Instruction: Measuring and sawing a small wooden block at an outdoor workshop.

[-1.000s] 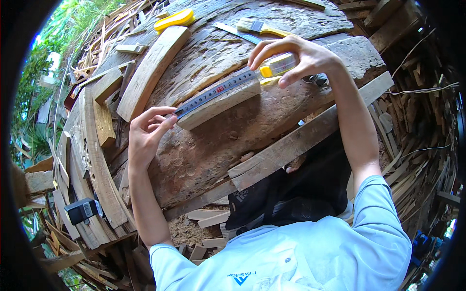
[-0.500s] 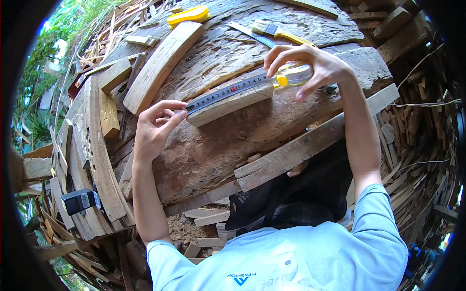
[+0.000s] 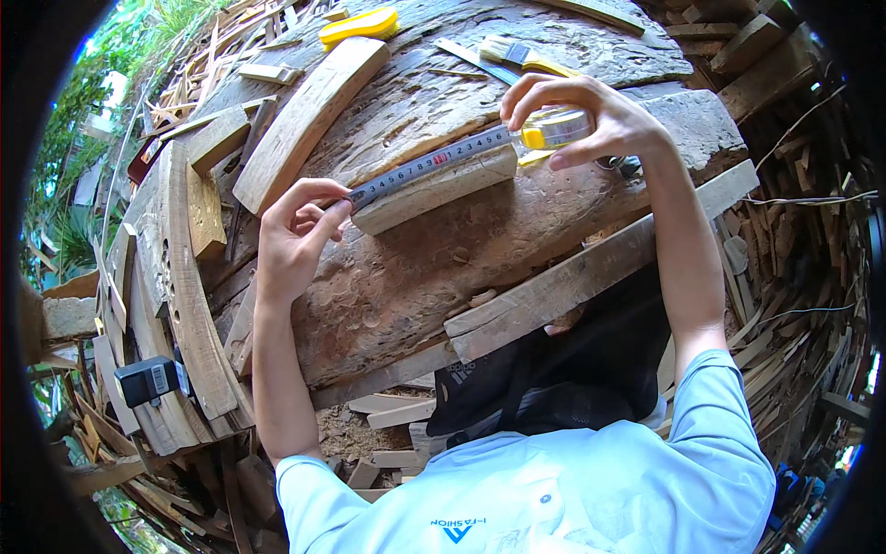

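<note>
Both hands pinch: left hand [image 3: 293, 242] grips the grey tape blade [image 3: 429, 168] end, right hand [image 3: 591, 120] the yellow tape case [image 3: 551, 131], blade stretched along a pale wood block [image 3: 434, 189].

Bright, even daylight falls on my work; shadows beneath my forearms are soft. Foliage at upper left is overexposed. Fisheye distortion bends the edges, ringed by a black vignette; the centre is sharp.

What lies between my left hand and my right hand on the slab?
In the head view, the pulled-out tape blade spans from the left hand to the yellow tape case in the right hand, lying along a small wooden block.
</note>
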Available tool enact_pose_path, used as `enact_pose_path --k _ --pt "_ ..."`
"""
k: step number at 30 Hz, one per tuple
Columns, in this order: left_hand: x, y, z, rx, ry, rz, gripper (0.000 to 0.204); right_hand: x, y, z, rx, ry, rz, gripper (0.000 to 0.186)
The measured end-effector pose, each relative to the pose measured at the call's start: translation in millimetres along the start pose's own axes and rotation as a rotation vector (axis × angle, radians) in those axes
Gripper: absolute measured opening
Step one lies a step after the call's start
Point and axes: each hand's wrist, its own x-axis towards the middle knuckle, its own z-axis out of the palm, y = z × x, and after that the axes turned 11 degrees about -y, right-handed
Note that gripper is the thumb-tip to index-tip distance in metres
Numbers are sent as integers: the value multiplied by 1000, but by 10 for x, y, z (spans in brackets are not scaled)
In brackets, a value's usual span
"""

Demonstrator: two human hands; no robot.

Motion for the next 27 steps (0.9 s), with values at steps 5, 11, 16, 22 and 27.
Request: enact_pose_path --k 5,11,16,22,27 --pt "19 -27 8 105 42 27 12 8 72 7 -32 62 -35 53" --pt "43 -45 20 135 129 60 10 22 166 16 -67 202 -62 51" --pt "36 -45 8 162 118 55 11 30 218 9 -102 220 -56 50" --pt "20 -33 -10 175 105 47 11 30 220 -8 -121 192 -69 50" --pt "35 -12 -7 186 91 40 11 13 243 -23 -130 190 -64 48"
